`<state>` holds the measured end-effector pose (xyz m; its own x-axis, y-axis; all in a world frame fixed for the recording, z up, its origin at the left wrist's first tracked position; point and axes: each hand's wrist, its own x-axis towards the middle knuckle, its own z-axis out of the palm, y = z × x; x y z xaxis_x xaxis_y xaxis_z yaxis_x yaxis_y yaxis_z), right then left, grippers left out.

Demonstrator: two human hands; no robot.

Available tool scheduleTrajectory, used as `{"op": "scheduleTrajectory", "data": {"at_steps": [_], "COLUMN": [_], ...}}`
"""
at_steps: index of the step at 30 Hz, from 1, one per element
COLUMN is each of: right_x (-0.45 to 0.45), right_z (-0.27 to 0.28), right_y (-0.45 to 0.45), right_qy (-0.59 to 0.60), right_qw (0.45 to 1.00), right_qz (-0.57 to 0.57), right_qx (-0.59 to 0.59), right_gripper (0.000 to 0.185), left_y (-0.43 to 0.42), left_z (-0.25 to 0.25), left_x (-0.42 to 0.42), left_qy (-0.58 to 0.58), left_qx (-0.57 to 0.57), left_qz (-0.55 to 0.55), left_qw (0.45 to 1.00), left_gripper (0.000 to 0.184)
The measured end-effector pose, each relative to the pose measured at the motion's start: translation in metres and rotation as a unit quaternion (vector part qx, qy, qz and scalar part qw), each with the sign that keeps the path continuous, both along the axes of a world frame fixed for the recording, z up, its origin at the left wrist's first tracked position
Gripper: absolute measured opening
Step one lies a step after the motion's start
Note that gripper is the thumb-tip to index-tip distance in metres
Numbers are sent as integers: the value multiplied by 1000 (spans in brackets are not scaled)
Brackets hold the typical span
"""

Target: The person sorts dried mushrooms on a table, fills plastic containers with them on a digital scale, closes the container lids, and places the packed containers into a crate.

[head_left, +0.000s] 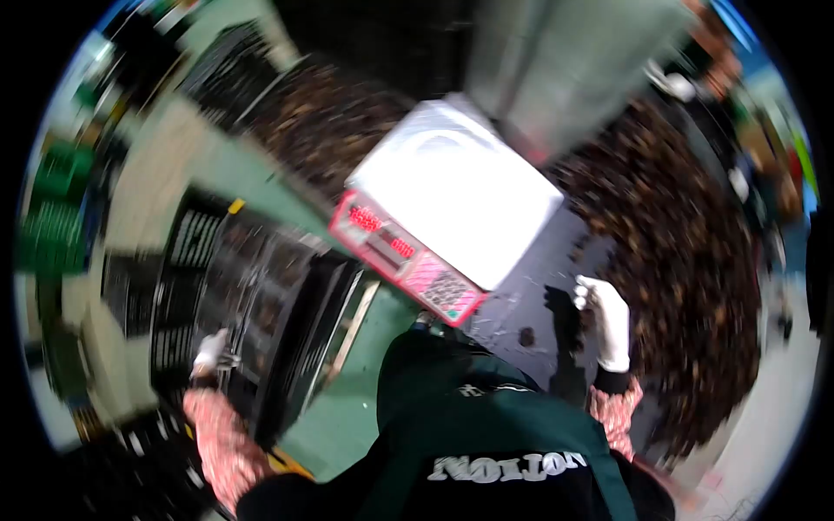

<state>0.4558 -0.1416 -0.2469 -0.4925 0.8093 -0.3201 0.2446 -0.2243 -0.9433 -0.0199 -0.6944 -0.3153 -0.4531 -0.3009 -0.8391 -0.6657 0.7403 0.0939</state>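
Observation:
My left hand (211, 349), in a white glove, is at the edge of a black plastic crate (252, 295) on the left; its fingers are blurred against the crate. My right hand (606, 321), also white-gloved, hangs over the grey table surface (530, 304), beside a large heap of small dark brown pieces (686, 286). Its fingers are curled together, and what they hold, if anything, is too small to name. Between the hands stands a scale with a bright white pan (456, 191) and a red-edged panel (407, 259) with lit red digits.
More brown pieces (326, 122) lie behind the scale to the left. Black crates (230, 74) stand at the upper left, green crates (56, 217) at the far left. A grey-green bin (565, 69) rises behind the scale. Another person's gloved hand (673, 82) shows at the upper right.

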Motion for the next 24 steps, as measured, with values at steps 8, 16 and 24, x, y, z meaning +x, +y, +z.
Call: {"op": "scheduleTrajectory", "data": {"at_steps": [8, 16, 24], "right_x": [68, 119, 70], "right_z": [-123, -151, -140], "right_y": [18, -46, -37], "right_qy": [-19, -155, -123], "right_qw": [982, 932, 885], "right_qz": [-171, -290, 46], "right_qx": [72, 150, 448], "right_gripper": [22, 18, 36], "left_y": [390, 689, 759], "left_z": [161, 305, 327], "left_x": [-2, 38, -34], "left_qy": [574, 809, 382], "left_qx": [399, 217, 447], "left_qz": [-440, -484, -632], "left_qw": [564, 253, 505], "left_gripper": [38, 48, 26]}}
